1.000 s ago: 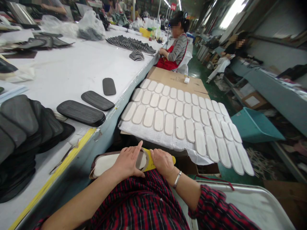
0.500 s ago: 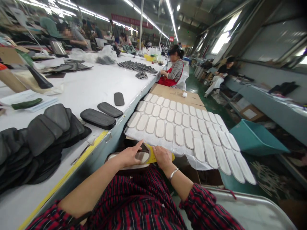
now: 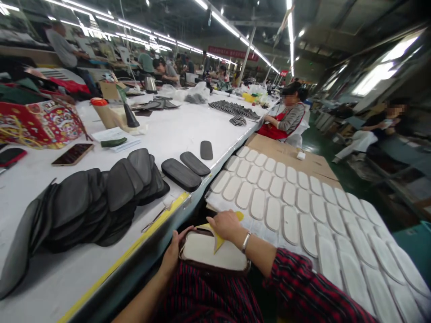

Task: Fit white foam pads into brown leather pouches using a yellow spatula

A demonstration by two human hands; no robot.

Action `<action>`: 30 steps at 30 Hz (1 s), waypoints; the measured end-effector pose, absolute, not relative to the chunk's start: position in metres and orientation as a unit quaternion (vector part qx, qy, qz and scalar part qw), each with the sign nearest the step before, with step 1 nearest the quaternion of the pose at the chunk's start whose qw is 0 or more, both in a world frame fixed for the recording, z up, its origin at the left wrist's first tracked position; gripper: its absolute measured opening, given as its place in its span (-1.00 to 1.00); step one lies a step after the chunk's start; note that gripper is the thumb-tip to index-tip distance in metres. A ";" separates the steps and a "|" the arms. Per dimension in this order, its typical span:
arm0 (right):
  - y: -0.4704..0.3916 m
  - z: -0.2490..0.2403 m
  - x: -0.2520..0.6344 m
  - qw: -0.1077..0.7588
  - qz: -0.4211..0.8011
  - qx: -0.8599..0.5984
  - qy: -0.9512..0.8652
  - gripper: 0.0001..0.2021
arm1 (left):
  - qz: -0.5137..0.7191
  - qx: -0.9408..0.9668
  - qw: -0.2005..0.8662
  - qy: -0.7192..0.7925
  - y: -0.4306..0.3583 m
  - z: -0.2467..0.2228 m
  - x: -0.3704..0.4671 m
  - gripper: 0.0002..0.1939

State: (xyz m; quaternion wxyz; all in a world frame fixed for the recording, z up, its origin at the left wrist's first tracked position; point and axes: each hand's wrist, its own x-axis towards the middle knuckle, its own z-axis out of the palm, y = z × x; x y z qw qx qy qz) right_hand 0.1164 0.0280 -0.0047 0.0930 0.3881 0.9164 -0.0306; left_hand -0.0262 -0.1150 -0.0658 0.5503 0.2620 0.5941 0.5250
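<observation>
In my lap lies an oblong piece point(image 3: 198, 249) with rounded ends, a white padded face and a dark brown rim. My left hand point(image 3: 174, 252) grips its left end, thumb and fingers along the rim. Above the piece, my right hand point(image 3: 226, 224) is closed around a yellow flat scraper point(image 3: 218, 245), whose curved edge and pointed corner lie over the white face. Whether the edge presses on the face I cannot tell. To the right, several rows of white oval pads point(image 3: 255, 202) with greyish borders lie on a cloth-covered board.
Overlapping black oval pieces point(image 3: 77, 197) are heaped on the white table point(image 3: 161, 130) at left. More black ovals point(image 3: 182, 174) lie near its yellow-taped edge point(image 3: 128, 251). A phone point(image 3: 72, 154) and a red patterned bag point(image 3: 40, 123) stand farther left. A co-worker in a red apron point(image 3: 274, 128) sits ahead.
The view has swung left. My left hand has shifted from near the scraper to the piece's left end. The scraper has turned, and more of the white face shows.
</observation>
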 end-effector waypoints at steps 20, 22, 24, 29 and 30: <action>0.051 -0.022 0.044 0.070 -0.089 -0.042 0.993 -0.49 | 0.513 0.192 0.477 0.688 -0.126 -0.070 -0.013 -0.43; 0.049 -0.021 0.051 0.087 -0.089 -0.027 0.992 -0.48 | 0.505 0.224 0.477 0.683 -0.125 -0.066 -0.014 -0.46; 0.044 -0.020 0.060 0.099 -0.084 0.002 0.992 -0.46 | 0.498 0.256 0.482 0.674 -0.125 -0.060 -0.016 -0.48; 0.032 -0.013 0.077 0.129 -0.083 0.098 0.983 -0.45 | 0.497 0.296 0.549 0.604 -0.125 -0.045 -0.025 -0.47; 0.032 -0.010 0.081 0.139 -0.085 0.130 0.978 -0.45 | 0.500 0.296 0.573 0.578 -0.125 -0.043 -0.027 -0.47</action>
